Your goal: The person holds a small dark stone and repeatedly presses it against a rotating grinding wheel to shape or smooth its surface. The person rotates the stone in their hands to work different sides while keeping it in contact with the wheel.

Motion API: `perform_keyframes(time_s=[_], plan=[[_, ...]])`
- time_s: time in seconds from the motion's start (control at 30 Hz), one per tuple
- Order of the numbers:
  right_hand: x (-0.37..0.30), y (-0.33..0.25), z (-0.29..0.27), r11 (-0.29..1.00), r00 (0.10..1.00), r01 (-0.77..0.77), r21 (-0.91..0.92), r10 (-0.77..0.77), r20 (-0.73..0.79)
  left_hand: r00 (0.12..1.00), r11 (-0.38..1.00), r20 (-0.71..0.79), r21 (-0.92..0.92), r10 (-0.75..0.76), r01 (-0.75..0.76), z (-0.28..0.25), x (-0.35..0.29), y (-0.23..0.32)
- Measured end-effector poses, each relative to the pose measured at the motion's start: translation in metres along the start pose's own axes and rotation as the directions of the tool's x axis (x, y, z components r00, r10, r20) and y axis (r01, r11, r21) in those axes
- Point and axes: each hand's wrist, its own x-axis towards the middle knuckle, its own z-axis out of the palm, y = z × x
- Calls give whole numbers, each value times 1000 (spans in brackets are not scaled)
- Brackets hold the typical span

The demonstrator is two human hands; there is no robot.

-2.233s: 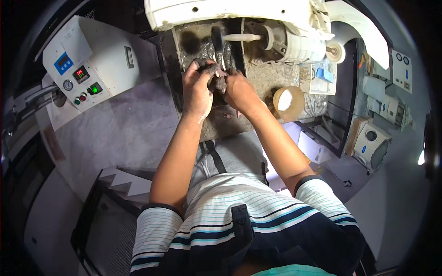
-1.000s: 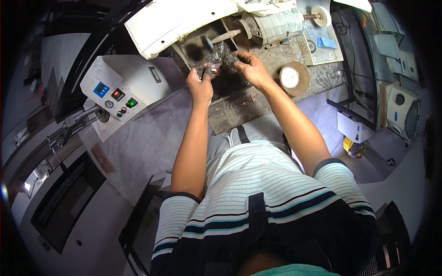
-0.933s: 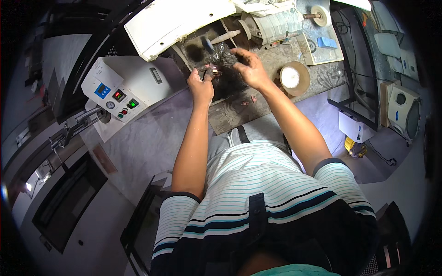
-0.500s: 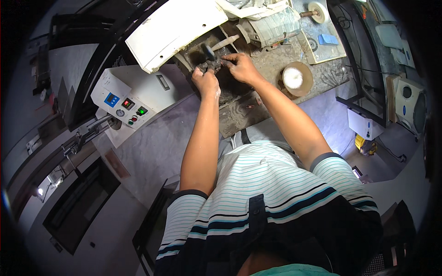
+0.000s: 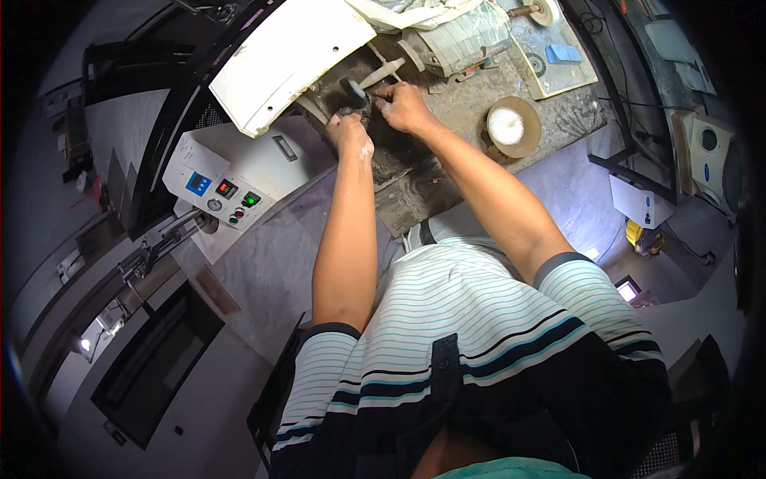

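Note:
My left hand (image 5: 351,137) is closed just below a small dark polishing wheel (image 5: 353,89), its fingers pinching something dark that blends into the grimy recess. To its right, my right hand (image 5: 407,108) has its fingers curled and its fingertips pointing left toward the wheel. Whatever those fingertips hold is too dark and small to name. The wheel sits at the end of a pale tapered spindle (image 5: 383,73), which comes out of a dusty grey motor (image 5: 467,41). Dark grime coats the fingers of both hands.
A white hood panel (image 5: 291,60) overhangs the wheel on the left. Beside it stands a white control box (image 5: 209,188) with lit displays. Right of my right forearm is a bowl (image 5: 515,132) with white foamy contents. A blue block (image 5: 564,53) lies on a tray behind it.
My right hand has shifted slightly up and left, nearer the spindle. The dark lump that showed between my hands is now mostly hidden. The whole view has tilted a little.

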Motion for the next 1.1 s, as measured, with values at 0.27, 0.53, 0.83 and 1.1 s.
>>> perform_keyframes(time_s=[0.27,0.53,0.83,1.1], plan=[[-3,6,8,997,1000,-23,69,22,19,972,978,109,-55,208,-203,3,-9,4],[-13,42,14,964,998,64,260,-63,-15,943,947,140,-157,301,-279,11,-35,-11],[-9,18,10,969,997,-80,233,74,37,963,972,234,154,136,-175,-4,1,23],[-7,7,9,946,987,-161,282,151,57,942,964,304,259,-140,60,-20,41,33]])
